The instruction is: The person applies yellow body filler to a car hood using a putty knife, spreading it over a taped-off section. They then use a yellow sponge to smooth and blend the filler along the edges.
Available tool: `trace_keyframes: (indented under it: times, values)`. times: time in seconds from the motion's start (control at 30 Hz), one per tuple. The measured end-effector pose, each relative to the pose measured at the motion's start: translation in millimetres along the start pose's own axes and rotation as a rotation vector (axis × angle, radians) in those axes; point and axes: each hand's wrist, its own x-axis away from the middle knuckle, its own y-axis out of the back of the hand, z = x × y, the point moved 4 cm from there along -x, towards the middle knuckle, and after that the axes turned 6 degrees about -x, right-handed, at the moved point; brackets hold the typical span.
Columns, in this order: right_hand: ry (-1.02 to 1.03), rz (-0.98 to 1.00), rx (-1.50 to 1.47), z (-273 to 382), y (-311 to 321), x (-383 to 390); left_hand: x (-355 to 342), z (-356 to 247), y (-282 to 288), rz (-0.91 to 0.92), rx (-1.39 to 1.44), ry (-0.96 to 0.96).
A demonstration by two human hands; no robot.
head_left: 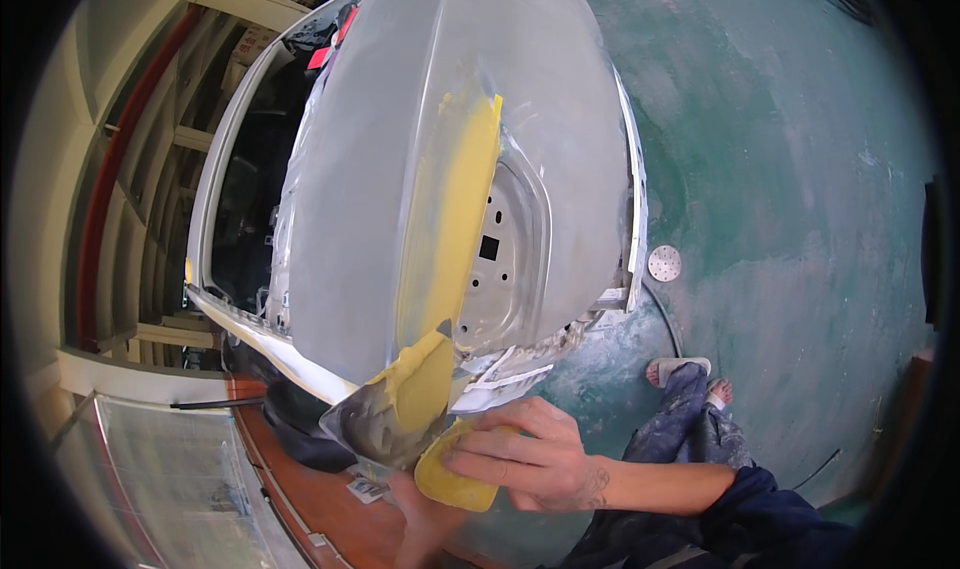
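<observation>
My right hand point(530, 454) pinches a yellow putty spreader point(455, 477) between fingers and thumb, close beside the lower edge of a metal mixing plate point(375, 424). Yellow putty point(422, 377) lies thick on that plate. Blurred by motion, my left hand point(420, 524) reaches up from the lower edge to the plate's near end and holds it; its fingers are partly hidden. Beyond the plate stands a grey car trunk lid point(370, 169). A long band of yellow putty point(450, 229) runs along its crease, beside the recess with several holes point(490, 259).
On the left is the car's dark rear window point(260, 169). A round perforated disc point(664, 263) lies on the green floor point(780, 169), with a dark hose point(668, 319) near it. My sandalled foot point(680, 369) is close to the hose. A plastic-covered panel point(180, 479) is at lower left.
</observation>
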Motion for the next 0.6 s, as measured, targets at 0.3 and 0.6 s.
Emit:
trace_keyframes:
  times: [0.3, 0.6]
  values:
    - [-0.396, -0.555, -0.064, -112, 35, -53, -112, -64, 47, 0.006, 0.012, -0.448]
    - [-0.286, -0.582, 0.143, -156, 61, -141, -143, -41, 39, 0.102, 0.179, -0.39]
